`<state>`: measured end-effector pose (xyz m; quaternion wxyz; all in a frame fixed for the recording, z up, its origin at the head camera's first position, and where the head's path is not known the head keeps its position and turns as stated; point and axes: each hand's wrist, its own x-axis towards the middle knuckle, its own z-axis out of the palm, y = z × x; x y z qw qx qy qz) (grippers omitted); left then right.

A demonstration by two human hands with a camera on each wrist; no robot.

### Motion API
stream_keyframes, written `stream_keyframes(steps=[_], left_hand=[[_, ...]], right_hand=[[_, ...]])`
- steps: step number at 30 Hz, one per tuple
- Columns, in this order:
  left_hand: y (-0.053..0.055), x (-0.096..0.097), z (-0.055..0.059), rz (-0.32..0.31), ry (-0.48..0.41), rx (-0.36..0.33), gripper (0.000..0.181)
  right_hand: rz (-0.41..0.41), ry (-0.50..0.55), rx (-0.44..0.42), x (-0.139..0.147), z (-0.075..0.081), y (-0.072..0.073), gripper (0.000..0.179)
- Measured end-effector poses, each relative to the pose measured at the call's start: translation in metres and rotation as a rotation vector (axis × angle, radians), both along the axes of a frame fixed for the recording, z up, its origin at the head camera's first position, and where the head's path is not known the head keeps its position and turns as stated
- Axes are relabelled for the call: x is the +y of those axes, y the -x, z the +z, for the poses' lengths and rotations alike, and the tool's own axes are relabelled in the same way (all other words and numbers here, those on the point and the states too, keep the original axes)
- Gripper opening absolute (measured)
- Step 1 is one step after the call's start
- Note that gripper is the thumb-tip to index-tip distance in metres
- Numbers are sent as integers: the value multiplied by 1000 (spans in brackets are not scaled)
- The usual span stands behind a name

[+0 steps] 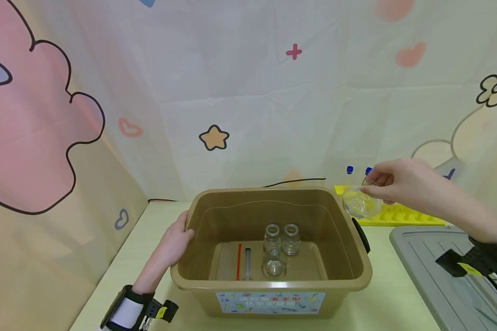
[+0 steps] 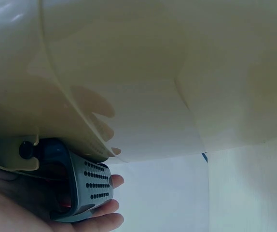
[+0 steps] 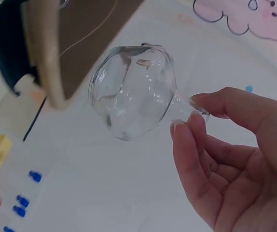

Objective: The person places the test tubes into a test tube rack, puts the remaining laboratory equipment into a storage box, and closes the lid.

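My right hand pinches a clear glass flask by its narrow neck, between thumb and fingertips. The flask is tilted in the air just beyond the right rim of a brown plastic bin. On the bin's left side my left hand holds the rim, thumb over the edge. The left wrist view shows its fingers around the grey and black handle there. Inside the bin stand two small glass bottles and another glass flask, beside a red stick and a thin dark-topped tube.
A yellow rack stands behind on the right, near blue-capped bottles. A grey lid lies on the table right of the bin. The bin's right handle sticks outward. A patterned cloth hangs behind.
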<state>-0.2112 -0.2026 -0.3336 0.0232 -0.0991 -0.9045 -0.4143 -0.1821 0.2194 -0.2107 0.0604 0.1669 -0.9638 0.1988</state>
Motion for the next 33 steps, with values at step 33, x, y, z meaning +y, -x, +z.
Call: stream_keyframes(steps=[33], left_hand=[[1,1,0,3,7,3,52]], right_hand=[[278,-259,-367,-116,-59,48,34]])
